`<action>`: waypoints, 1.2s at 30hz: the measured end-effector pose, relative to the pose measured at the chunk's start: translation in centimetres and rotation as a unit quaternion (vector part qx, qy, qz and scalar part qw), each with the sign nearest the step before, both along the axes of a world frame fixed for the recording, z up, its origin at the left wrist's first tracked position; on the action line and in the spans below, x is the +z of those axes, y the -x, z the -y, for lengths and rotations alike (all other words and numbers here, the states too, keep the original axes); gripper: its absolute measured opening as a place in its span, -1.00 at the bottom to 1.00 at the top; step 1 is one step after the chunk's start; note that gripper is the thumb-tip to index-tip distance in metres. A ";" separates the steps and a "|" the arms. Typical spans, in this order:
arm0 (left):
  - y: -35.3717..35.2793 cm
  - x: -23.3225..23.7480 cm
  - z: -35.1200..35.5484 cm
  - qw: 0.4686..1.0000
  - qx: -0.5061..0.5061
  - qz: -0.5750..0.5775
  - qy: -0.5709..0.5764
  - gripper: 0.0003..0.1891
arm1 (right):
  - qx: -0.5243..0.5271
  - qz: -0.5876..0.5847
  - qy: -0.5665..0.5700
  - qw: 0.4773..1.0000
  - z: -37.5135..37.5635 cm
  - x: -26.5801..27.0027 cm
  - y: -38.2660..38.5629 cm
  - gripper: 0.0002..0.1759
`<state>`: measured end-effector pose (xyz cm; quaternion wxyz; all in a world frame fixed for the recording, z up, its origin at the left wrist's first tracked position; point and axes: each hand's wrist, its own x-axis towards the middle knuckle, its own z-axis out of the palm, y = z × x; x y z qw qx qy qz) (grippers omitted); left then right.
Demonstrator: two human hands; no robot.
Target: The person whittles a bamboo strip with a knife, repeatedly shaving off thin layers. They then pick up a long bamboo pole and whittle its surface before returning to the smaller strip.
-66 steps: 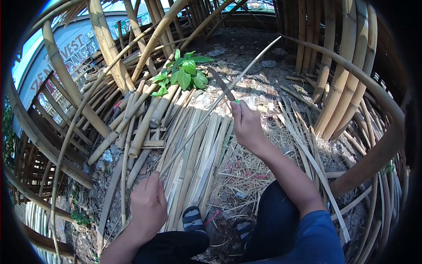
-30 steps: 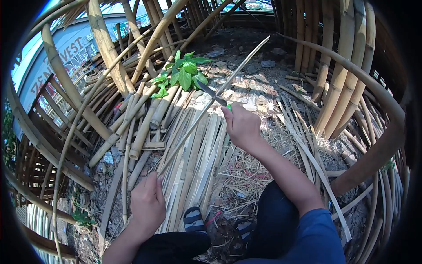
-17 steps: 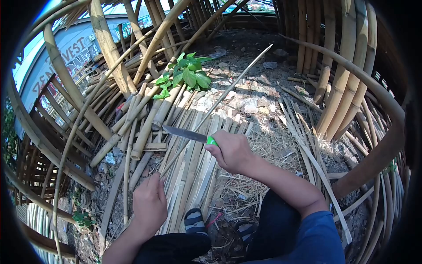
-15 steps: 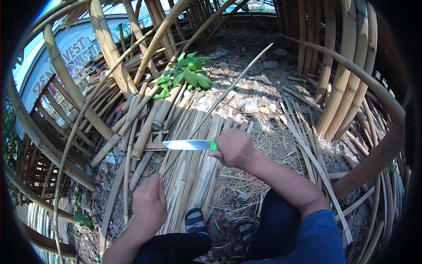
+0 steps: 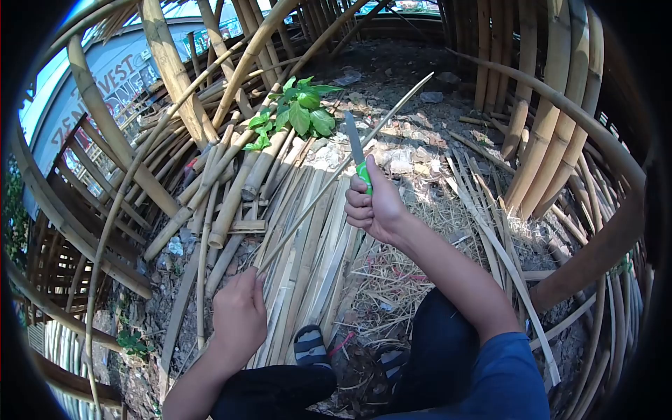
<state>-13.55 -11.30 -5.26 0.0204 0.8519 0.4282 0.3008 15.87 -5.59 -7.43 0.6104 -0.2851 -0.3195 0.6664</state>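
Note:
My right hand (image 5: 378,203) is closed around the green handle of a knife (image 5: 355,143), its blade pointing up and away from me. The blade stands right beside a long thin bamboo strip (image 5: 392,114) and overlaps it near the handle in this view. My left hand (image 5: 239,311) is closed on the near end of that strip, at the lower left. From there the strip slants up and to the right, its far tip in front of the shaded ground. Beneath both hands lie many split bamboo slats (image 5: 301,259).
A leafy green plant (image 5: 301,112) grows among cut bamboo poles (image 5: 231,192) at the left. Thick upright bamboo poles (image 5: 553,119) stand at the right, with a curved pole (image 5: 581,119) across them. Straw-like shavings (image 5: 392,280) cover the ground near my sandalled feet (image 5: 311,344).
My right hand has turned the knife from pointing left to pointing up and away, with the palm side now showing. My left hand and the bamboo strip have hardly moved.

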 end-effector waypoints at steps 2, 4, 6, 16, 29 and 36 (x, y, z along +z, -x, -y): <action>-0.2 0.0 0.2 1.000 0.010 -0.002 0.009 -0.94 | -0.100 0.019 0.003 0.995 -0.2 0.1 -0.2 -0.37; 0.0 0.0 0.0 1.000 0.008 -0.001 0.008 -0.94 | -0.231 0.288 -0.138 0.919 0.3 -0.8 0.0 -0.41; 0.1 0.0 -0.1 1.000 0.006 -0.002 0.007 -0.94 | -0.338 0.571 -0.285 0.692 1.7 -1.0 1.0 -0.52; 0.4 0.1 0.2 1.000 0.008 0.008 0.017 -0.94 | -0.272 0.662 -0.562 0.415 2.6 -2.6 1.4 -0.60; -0.2 -0.3 0.1 1.000 0.004 0.008 -0.026 -0.91 | -0.228 0.507 -0.173 0.813 -2.4 -5.1 -4.7 -0.37; 0.0 -0.6 0.0 1.000 0.021 -0.021 0.005 -0.93 | -0.268 0.646 -0.208 0.684 -0.6 -4.9 -2.5 -0.41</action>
